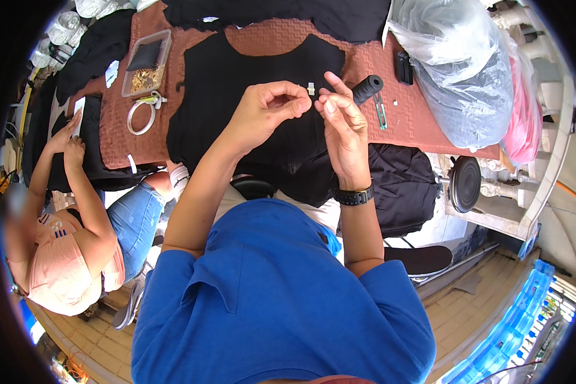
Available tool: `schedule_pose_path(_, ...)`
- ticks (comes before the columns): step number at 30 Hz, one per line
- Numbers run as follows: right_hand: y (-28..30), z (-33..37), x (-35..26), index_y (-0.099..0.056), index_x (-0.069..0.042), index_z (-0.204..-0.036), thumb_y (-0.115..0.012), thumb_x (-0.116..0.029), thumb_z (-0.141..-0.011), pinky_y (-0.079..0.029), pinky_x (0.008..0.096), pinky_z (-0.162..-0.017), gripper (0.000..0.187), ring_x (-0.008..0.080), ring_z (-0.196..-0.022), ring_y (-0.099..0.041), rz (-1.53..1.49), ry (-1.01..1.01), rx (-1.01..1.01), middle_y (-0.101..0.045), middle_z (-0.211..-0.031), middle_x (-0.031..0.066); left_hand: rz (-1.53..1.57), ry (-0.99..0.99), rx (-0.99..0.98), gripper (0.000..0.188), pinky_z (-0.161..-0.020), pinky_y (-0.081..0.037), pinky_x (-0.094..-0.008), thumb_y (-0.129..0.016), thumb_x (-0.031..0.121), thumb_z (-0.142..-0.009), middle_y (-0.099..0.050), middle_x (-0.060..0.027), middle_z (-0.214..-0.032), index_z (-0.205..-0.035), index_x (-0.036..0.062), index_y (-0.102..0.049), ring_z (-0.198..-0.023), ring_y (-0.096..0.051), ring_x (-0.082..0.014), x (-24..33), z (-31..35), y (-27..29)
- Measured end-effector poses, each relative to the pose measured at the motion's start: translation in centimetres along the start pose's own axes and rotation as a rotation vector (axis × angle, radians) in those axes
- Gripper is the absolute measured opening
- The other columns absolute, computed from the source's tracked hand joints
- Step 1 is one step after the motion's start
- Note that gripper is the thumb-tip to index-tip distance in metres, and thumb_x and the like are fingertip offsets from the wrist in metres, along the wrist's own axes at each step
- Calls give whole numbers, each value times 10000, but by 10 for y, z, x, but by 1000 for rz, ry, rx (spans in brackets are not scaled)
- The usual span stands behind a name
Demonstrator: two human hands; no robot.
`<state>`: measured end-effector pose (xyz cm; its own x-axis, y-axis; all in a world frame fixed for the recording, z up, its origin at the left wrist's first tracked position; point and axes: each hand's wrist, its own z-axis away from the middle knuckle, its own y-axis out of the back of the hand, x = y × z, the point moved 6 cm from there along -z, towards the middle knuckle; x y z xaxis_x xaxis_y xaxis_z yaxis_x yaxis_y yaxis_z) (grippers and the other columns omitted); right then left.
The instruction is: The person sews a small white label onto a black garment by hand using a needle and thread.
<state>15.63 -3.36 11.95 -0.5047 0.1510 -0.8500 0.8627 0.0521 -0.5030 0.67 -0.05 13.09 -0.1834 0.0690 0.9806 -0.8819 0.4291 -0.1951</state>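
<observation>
A black sleeveless-looking garment [217, 83] lies spread on the table before me, its curved neckline away from me. Just above its cloth, my left hand [270, 107] pinches thumb and index finger together; whatever sits between the tips is too small to make out. Close beside it, my right hand [344, 121], with a black watch at the wrist, brings thumb and fingertips together while another finger stretches out. Between the hands a small white label [311, 88] shows against the garment. Right of my right hand lie a black thread cone [367, 89] and green thread snips [381, 111].
The brown cloth-covered table [422, 121] carries a clear plastic box [162, 70], a white ring-shaped roll [141, 119] and a black object [403, 68]. Large plastic bags [461, 77] stand at the right. A co-worker in pink [77, 262] handles black cloth at the left.
</observation>
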Motion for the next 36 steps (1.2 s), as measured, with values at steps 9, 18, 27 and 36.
schedule_pose_path(9, -3, 1, 38, -712, -83, -1092, -636, -123, -952, -426, 349, -982, 165, 149, -1158, -534, -391, -222, -24, -380, -1502, 54, 206, 85, 19, 162, -753, -479, -218, -711, 140, -913, -655, 10, -882, -1026, 24, -714, -826, -578, -65, -28, 0, -11)
schedule_pose_path(18, 18, -7, 32, -701, -23, -1065, -620, -75, -959, -473, 300, -887, 143, 143, -1012, -589, -233, -130, 53, -617, -1216, 96, 52, 26, 80, 172, -742, -461, -214, -715, 179, -911, -632, 17, -837, -988, 26, -722, -773, -550, -56, -46, -16, -6)
schedule_pose_path(27, 35, -11, -4, -727, -35, -1010, -697, -28, -895, -503, 279, -898, 119, 130, -1015, -589, 272, 78, 86, -535, -1206, 58, 8, -52, 109, 205, -760, -502, -215, -697, 104, -913, -670, -4, -901, -1106, 39, -716, -800, -592, -62, -35, -20, -14)
schedule_pose_path(36, 34, -11, 8, -723, -42, -1039, -697, -49, -900, -506, 293, -890, 141, 145, -1034, -582, 132, 78, 30, -529, -1254, 68, 370, 184, -61, 206, -792, -486, -223, -693, 168, -932, -646, -11, -953, -1054, 2, -692, -847, -576, -77, -52, -23, -26)
